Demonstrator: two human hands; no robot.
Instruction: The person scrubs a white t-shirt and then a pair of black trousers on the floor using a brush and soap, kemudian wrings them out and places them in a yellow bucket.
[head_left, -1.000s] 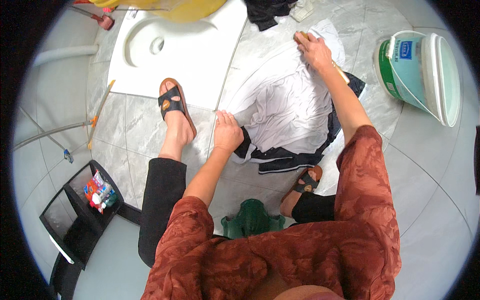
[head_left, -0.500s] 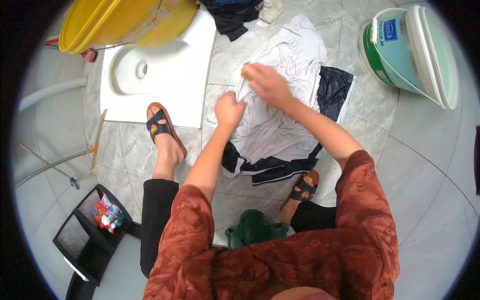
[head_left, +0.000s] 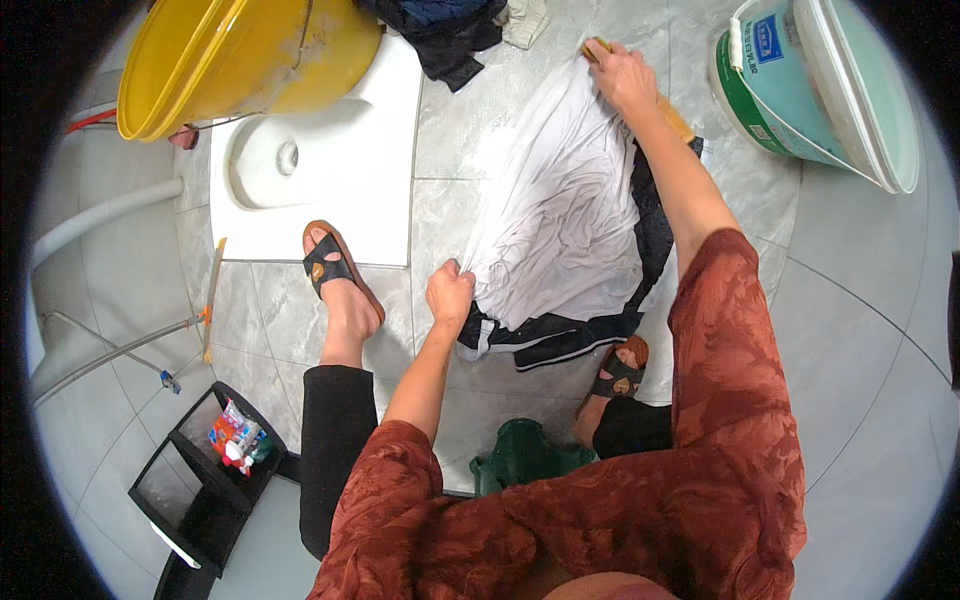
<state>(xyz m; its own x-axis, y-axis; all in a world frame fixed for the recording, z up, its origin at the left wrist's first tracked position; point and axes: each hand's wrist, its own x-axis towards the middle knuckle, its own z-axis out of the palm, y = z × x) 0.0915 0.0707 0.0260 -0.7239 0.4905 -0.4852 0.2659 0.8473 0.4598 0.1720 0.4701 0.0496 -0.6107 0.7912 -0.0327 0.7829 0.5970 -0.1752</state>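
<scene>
A wet white garment [head_left: 550, 220] lies spread and wrinkled on the floor, over a black garment with white trim [head_left: 570, 335]. My left hand [head_left: 449, 294] is closed on the white cloth's left edge, pulling it taut. At its far end my right hand [head_left: 626, 82] grips a small yellow-brown block [head_left: 596, 48]; whether it is soap or a brush I cannot tell. A flat yellow-brown edge [head_left: 676, 120] shows beside my right forearm, mostly hidden by the cloth and arm.
A white squat toilet [head_left: 385, 180] lies at left, with a yellow bucket [head_left: 290, 60] over its far end. A teal and green bucket [head_left: 800, 90] stands far right. Dark clothes [head_left: 445, 40] lie beyond. A green stool [head_left: 525, 457] is beneath me, a black rack [head_left: 205, 470] near left.
My right hand has moved away and to the right with the block, to the garment's far end. My left hand has drawn nearer to me, and the white cloth is now stretched between them.
</scene>
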